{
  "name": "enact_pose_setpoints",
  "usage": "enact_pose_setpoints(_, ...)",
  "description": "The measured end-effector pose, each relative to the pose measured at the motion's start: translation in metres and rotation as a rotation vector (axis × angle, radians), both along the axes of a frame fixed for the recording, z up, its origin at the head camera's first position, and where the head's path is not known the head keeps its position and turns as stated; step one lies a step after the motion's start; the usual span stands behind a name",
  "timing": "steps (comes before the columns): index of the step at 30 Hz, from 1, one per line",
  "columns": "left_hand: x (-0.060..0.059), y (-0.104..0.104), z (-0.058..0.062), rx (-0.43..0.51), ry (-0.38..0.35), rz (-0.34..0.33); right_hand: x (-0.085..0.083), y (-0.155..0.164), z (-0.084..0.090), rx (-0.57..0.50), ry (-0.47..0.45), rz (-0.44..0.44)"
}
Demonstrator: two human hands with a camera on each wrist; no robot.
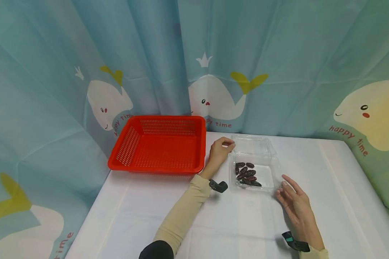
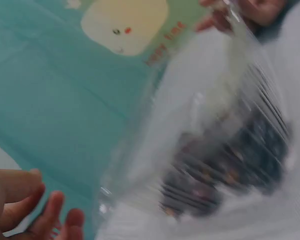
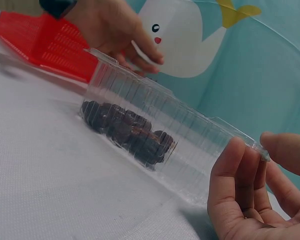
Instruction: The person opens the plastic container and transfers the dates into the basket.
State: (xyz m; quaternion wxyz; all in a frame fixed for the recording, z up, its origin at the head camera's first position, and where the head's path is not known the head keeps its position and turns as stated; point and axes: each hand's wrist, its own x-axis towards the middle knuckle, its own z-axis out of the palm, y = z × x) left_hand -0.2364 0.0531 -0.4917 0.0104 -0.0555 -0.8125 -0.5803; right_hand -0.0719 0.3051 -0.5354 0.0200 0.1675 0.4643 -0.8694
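Note:
A clear plastic clamshell box [image 1: 264, 175] stands on the white table with its lid [image 1: 250, 145] folded back towards the curtain. Several dark, wrinkled dates [image 1: 249, 173] lie in its left part, also visible through the ridged wall in the right wrist view. My right hand [image 1: 296, 207] pinches the rim at the front right corner, thumb above and fingers below. Beside the lid's left edge is my left hand [image 1: 219, 153], fingers loosely bent. In the left wrist view, a gap shows between those fingers [image 2: 52, 210] and the box.
A red plastic basket [image 1: 165, 169] with slotted walls sits left of the box, close to my left forearm. Behind the table hangs a blue-green curtain [image 1: 159, 93] printed with whales. The white cloth [image 1: 220, 226] covers the table.

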Motion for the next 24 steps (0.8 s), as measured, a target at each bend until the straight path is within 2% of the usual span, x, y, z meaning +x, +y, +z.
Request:
enact_pose_setpoints(5, 0.007, -0.005, 0.019, 0.130, -0.083, -0.145, -0.001, 0.000, 0.000, 0.000, 0.005, 0.003)
enact_pose_setpoints(9, 0.010, -0.009, 0.027, 0.259, -0.222, -0.263, -0.001, -0.001, 0.001, -0.004, 0.002, 0.004)
enact_pose_setpoints(11, 0.009, -0.010, 0.029, 0.292, -0.303, -0.318, -0.002, -0.001, 0.001, -0.005, 0.004, 0.006)
enact_pose_setpoints(14, 0.007, -0.009, 0.030, 0.271, -0.405, -0.400, -0.002, -0.001, 0.003, -0.011, 0.009, 0.004)
enact_pose_setpoints(17, 0.005, -0.006, 0.031, 0.210, -0.472, -0.470, -0.001, -0.001, 0.004, -0.022, 0.013, 0.001)
enact_pose_setpoints(20, 0.005, -0.001, 0.033, 0.153, -0.504, -0.495, -0.001, -0.001, 0.004, -0.031, 0.015, 0.001)
enact_pose_setpoints(24, 0.009, 0.006, 0.035, 0.069, -0.498, -0.492, 0.001, -0.001, 0.003, -0.026, 0.015, 0.004)
